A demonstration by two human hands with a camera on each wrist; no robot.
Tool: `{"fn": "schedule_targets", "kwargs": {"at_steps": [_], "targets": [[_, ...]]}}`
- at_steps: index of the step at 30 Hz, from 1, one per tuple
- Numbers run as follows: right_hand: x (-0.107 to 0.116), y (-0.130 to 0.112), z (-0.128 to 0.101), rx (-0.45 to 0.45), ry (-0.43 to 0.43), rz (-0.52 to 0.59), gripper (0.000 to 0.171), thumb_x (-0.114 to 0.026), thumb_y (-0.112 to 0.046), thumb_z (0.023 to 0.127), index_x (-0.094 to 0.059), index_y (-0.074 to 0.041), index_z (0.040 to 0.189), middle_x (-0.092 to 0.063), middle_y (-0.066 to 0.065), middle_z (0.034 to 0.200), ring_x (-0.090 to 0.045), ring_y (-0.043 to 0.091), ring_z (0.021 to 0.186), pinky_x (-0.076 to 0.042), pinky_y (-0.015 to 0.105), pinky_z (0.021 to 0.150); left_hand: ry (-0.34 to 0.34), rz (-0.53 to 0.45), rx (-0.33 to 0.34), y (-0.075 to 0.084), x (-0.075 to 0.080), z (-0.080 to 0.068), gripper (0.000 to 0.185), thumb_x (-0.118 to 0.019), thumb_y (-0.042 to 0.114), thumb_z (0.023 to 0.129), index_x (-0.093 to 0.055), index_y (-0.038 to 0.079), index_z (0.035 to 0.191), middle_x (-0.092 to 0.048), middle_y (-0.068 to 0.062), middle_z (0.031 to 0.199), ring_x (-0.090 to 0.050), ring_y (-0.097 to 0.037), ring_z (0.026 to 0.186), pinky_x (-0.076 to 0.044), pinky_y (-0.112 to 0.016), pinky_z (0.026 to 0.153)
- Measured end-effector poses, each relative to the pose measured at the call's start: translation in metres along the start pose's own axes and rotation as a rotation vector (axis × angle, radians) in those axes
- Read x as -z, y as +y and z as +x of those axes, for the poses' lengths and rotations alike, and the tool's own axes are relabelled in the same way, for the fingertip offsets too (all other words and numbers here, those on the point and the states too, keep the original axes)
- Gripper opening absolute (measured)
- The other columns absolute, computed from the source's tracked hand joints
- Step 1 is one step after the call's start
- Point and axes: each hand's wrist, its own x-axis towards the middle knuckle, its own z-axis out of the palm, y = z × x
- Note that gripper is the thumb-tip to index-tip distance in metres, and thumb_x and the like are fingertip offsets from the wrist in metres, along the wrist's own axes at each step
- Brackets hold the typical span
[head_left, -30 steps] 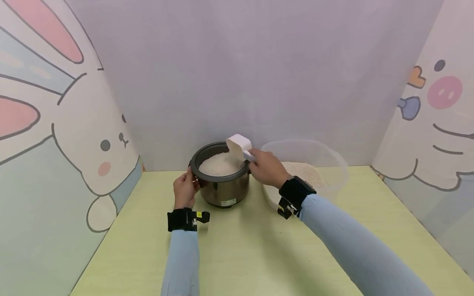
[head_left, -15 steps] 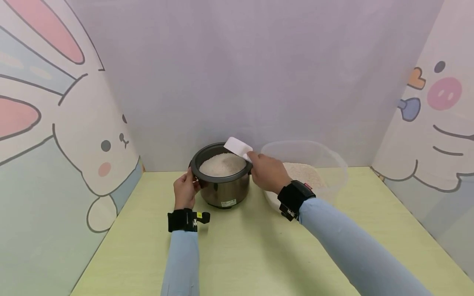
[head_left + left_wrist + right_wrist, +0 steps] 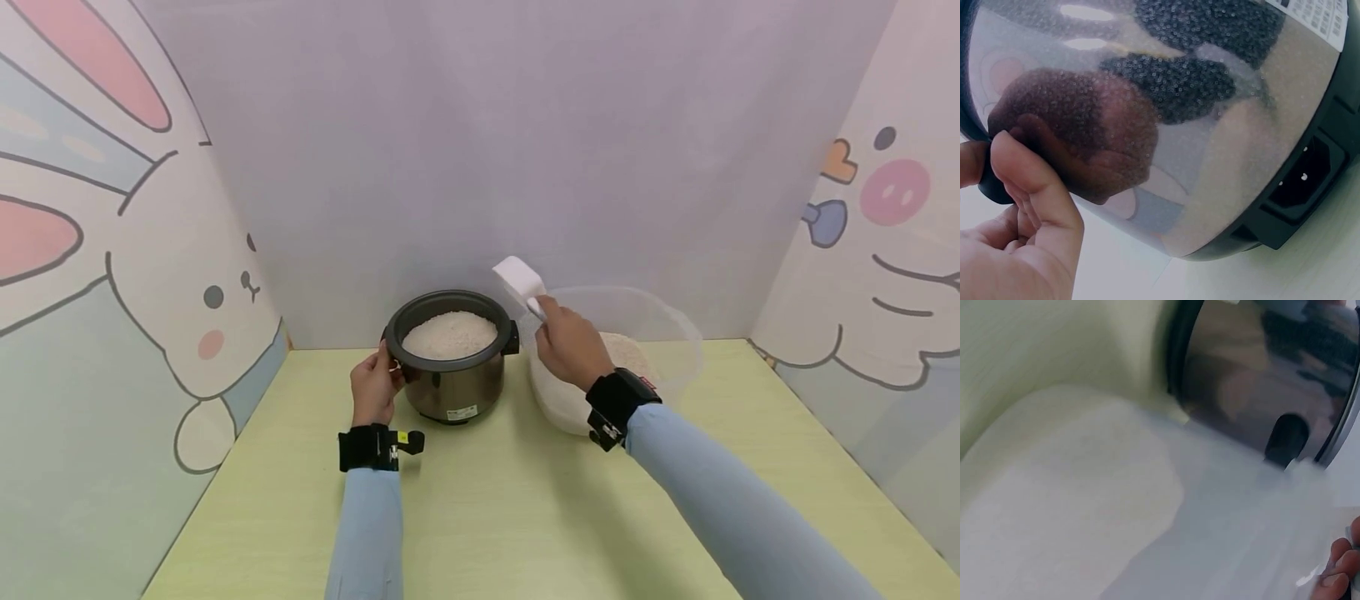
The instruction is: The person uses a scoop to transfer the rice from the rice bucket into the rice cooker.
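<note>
The right hand (image 3: pixel 567 342) is holding a white scoop (image 3: pixel 517 279) by its handle, fingers curled round it, and is lifting it above the gap between the cooker (image 3: pixel 451 354) and the tub (image 3: pixel 618 354). The scoop is a plain white plastic box, tilted with its mouth turned away; what is inside it cannot be told. The cooker is standing on the table (image 3: pixel 487 500), a round steel body with a dark rim, nearly full of white rice (image 3: pixel 450 333). The left hand (image 3: pixel 373 387) is gripping the cooker's left side handle, thumb and fingers pinching it. Just right of the cooker, the clear tub is holding more rice.
</note>
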Motion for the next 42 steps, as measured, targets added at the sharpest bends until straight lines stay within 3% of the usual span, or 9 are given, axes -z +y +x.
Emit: {"fn": "schedule_targets", "kwargs": {"at_steps": [6,11,17,22,29,34,39,42], "targets": [[0.006,0.040,-0.009,-0.139,0.003,-0.031,0.033,-0.042,-0.019,0.111,-0.050,0.006,0.131,-0.064,0.024,0.088,-0.063,0.040,0.073,-0.048,0.055,0.068,-0.010,-0.021,0.004,0.000,0.001,0.000,0.037,-0.063,0.042,0.101,-0.067,0.007,0.088,-0.054,-0.004,0.083,-0.059,-0.012,0.063,-0.053,-0.023,0.059],[0.013,0.067,-0.018,-0.249,-0.094,-0.086,0.032,-0.040,-0.017,0.111,-0.051,0.010,0.124,-0.065,0.026,0.089,-0.065,0.040,0.070,-0.049,0.051,0.063,-0.017,-0.019,0.000,0.000,0.000,-0.001,0.039,-0.063,0.043,0.101,-0.066,0.006,0.091,-0.054,-0.004,0.083,-0.060,-0.012,0.063,-0.055,-0.023,0.060],[0.027,0.071,-0.020,-0.378,-0.256,-0.116,0.026,-0.044,-0.009,0.109,-0.058,0.013,0.109,-0.063,0.024,0.081,-0.059,0.033,0.060,-0.042,0.041,0.056,-0.013,0.001,0.003,0.002,0.001,0.001,0.041,-0.062,0.044,0.102,-0.066,0.003,0.096,-0.053,-0.004,0.084,-0.060,-0.012,0.064,-0.055,-0.023,0.062],[0.021,0.078,-0.017,-0.456,-0.325,-0.162,0.025,-0.047,-0.006,0.106,-0.064,0.012,0.104,-0.064,0.022,0.076,-0.060,0.033,0.058,-0.044,0.039,0.051,-0.005,-0.016,0.008,0.001,0.001,0.002,0.038,-0.064,0.043,0.101,-0.066,0.007,0.089,-0.053,-0.004,0.083,-0.058,-0.012,0.063,-0.053,-0.023,0.060],[0.012,0.089,-0.013,-0.437,-0.387,-0.194,0.017,-0.049,0.002,0.101,-0.063,0.010,0.094,-0.061,0.018,0.070,-0.057,0.030,0.057,-0.044,0.038,0.052,-0.006,-0.015,0.003,0.000,0.000,-0.001,0.036,-0.061,0.039,0.103,-0.066,0.007,0.087,-0.054,-0.004,0.083,-0.059,-0.011,0.063,-0.053,-0.023,0.059],[0.006,0.097,-0.013,-0.416,-0.457,-0.196,0.023,-0.048,0.005,0.100,-0.061,0.004,0.082,-0.045,0.006,0.058,-0.045,0.022,0.051,-0.037,0.035,0.050,-0.013,0.002,-0.005,0.000,0.000,-0.002,0.036,-0.061,0.040,0.103,-0.068,0.005,0.096,-0.054,-0.003,0.085,-0.059,-0.011,0.065,-0.053,-0.022,0.060],[-0.006,0.108,-0.013,-0.314,-0.490,-0.233,0.024,-0.056,-0.002,0.101,-0.066,0.000,0.079,-0.055,0.005,0.063,-0.049,0.021,0.057,-0.041,0.036,0.057,-0.012,0.009,0.000,0.000,0.000,-0.001,0.037,-0.061,0.040,0.103,-0.068,0.004,0.099,-0.055,-0.003,0.085,-0.059,-0.011,0.064,-0.053,-0.022,0.061],[-0.010,0.110,-0.012,-0.298,-0.495,-0.229,0.024,-0.058,-0.007,0.101,-0.066,-0.001,0.080,-0.060,0.008,0.067,-0.053,0.024,0.060,-0.043,0.038,0.061,-0.008,0.008,-0.002,0.000,0.000,-0.001,0.037,-0.061,0.039,0.104,-0.068,0.003,0.099,-0.054,-0.004,0.085,-0.059,-0.011,0.064,-0.054,-0.023,0.060]]}}
